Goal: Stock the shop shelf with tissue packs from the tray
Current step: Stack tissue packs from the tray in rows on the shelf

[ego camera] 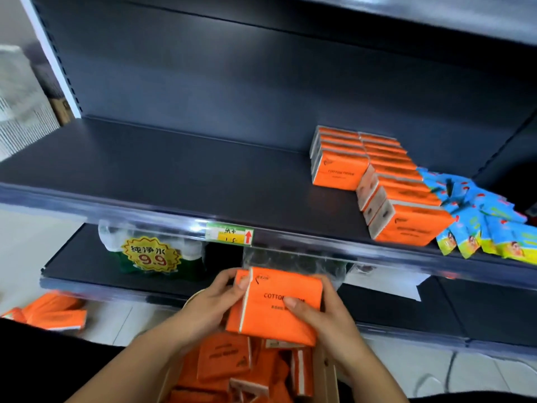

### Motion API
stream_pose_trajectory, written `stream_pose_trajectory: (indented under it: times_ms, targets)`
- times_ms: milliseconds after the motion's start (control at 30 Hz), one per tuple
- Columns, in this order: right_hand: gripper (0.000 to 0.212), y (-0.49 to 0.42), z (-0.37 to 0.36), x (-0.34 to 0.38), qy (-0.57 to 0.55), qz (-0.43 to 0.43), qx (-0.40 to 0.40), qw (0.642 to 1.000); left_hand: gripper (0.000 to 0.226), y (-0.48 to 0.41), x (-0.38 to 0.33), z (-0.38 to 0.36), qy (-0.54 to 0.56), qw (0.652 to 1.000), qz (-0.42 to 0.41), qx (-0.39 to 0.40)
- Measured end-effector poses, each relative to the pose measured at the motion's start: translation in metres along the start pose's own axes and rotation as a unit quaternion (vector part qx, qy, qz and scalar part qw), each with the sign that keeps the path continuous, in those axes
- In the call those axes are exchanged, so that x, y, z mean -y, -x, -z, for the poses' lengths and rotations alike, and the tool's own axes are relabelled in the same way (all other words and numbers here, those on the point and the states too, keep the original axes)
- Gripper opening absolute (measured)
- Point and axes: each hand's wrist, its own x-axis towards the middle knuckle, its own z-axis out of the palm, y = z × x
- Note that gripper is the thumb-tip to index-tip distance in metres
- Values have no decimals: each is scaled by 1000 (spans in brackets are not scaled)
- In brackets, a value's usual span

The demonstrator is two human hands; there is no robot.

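Both hands hold a small stack of orange tissue packs (276, 309) just above the tray (329, 370). My left hand (212, 303) grips the stack's left side, thumb on its upper corner. My right hand (322, 312) grips the right side, thumb across the printed front. Inside the tray lie several more orange packs (223, 365), jumbled. On the dark shelf (174, 175) above, two rows of orange packs (380, 175) stand at the right, running from the back toward the front edge.
Blue and yellow sachets (476, 219) fan out right of the shelved packs. A price tag (229, 234) sits on the shelf's front rail. The lower shelf holds bottled water with a yellow 9.9 sign (149, 254). Orange packs (49, 312) lie on the floor at left.
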Motion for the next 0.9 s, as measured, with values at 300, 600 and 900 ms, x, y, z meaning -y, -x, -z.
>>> stream_pose_trajectory:
  times_ms: [300,600,900]
  targets:
    - [55,-27,49,113,217,182,-21,959,34,-31,-109,-30,-41,987,-146,50]
    - [40,-87,99,177,592,274,-71,754,22,-135,-177,-72,-150,952,-259,57]
    - [35,-88,103,147,619,250,-28,744,27,-212,-163,-91,-191,952,-239,-22]
